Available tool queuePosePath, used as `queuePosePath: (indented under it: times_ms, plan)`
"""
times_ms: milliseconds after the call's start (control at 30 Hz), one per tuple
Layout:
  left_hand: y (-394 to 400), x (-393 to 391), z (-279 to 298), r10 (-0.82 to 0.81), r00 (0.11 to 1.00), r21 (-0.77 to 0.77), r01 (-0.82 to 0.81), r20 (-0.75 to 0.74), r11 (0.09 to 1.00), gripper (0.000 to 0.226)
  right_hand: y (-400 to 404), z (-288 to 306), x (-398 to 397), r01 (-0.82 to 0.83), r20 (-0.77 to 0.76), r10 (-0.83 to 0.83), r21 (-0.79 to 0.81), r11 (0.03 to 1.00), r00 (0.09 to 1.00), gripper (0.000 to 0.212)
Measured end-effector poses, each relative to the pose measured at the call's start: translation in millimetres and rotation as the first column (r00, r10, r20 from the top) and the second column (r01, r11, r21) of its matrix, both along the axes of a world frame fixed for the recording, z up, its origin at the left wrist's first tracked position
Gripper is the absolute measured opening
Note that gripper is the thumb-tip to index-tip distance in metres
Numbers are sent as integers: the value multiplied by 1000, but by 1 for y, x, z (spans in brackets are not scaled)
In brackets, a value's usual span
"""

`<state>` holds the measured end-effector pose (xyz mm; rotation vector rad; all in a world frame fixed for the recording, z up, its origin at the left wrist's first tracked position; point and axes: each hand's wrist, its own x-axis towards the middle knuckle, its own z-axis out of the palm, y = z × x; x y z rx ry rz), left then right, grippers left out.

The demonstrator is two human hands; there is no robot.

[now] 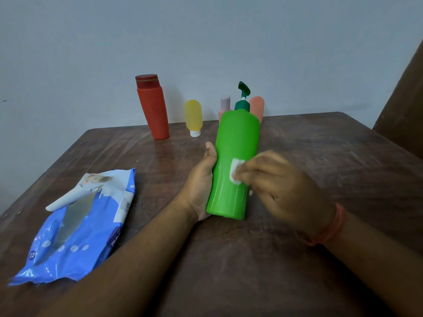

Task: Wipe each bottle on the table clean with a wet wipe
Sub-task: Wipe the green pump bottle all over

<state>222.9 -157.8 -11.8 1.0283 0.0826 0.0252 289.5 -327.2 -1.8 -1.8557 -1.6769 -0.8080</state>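
Observation:
My left hand [201, 179] grips a tall green pump bottle [233, 154] from its left side and holds it tilted away from me over the brown table [320, 156]. My right hand [281, 186] presses a small folded white wet wipe [235, 171] against the bottle's front, about halfway up. At the table's far edge stand a red bottle [152, 106], a small yellow tube [193, 116] on its white cap, a pink bottle with a grey cap [224, 106] and an orange tube [257, 107], the last two partly hidden behind the green bottle.
A blue wet-wipe pack [75, 227] lies at the near left with its flap peeled open. A grey wall rises right behind the bottles. A brown chair back [402, 106] stands at the right edge.

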Motion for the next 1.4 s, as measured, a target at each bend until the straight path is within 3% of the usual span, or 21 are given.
queuePosePath:
  times_ms: [67, 167, 300, 433, 567, 667, 733, 833, 900, 933, 1100, 1267, 1400]
  plan:
    - [0, 1, 0, 3, 1000, -1, -3, 1, 1000, 77, 0, 0, 1, -6, 30, 6, -5, 1000, 1000, 28]
    - [-2, 3, 0, 21, 1000, 2, -21, 3, 1000, 74, 4, 5, 11, 120, -57, -116, 68, 990, 992, 30]
    - [0, 1, -1, 19, 1000, -47, -19, -12, 999, 75, -3, 0, -1, -44, 2, 44, -35, 998, 999, 21]
    - [-1, 1, 0, 21, 1000, -38, -21, 0, 999, 72, -4, 4, 9, 90, -85, -83, 81, 993, 993, 15]
    - [1, 2, 0, 50, 999, -17, -50, -7, 999, 71, -5, 1, 2, 45, -95, -42, 26, 999, 995, 6]
    - [0, 2, 1, 10, 1000, 8, -10, -12, 1000, 72, 1, 3, 8, 157, -250, -103, 205, 966, 963, 6]
    - [-1, 1, 2, -12, 1000, 29, 12, -18, 999, 72, 5, 2, 14, 235, -466, -68, 310, 921, 882, 9]
    - [0, 0, 3, -25, 1000, 35, 26, -18, 999, 74, 6, -7, 11, 181, -766, 173, 353, 918, 619, 19]
    - [1, 0, 2, -34, 999, 30, 34, -14, 999, 77, 5, -10, 10, 120, -852, 226, 316, 941, 472, 22]
    - [1, 0, 2, -41, 999, 32, 41, -14, 999, 77, 5, -7, 11, 124, -860, 223, 311, 942, 459, 23]
    - [-3, 1, 1, -86, 996, 76, 87, -15, 993, 78, 8, 11, 21, 294, -810, 378, 533, 793, 448, 24]
    - [3, 2, -1, -81, 996, 21, 82, -30, 996, 78, 5, -9, 12, 214, -880, 151, 271, 939, 451, 21]
    - [0, 1, -2, -166, 986, -17, 166, 10, 986, 80, 4, -4, 14, 287, -836, 107, 302, 909, 539, 21]
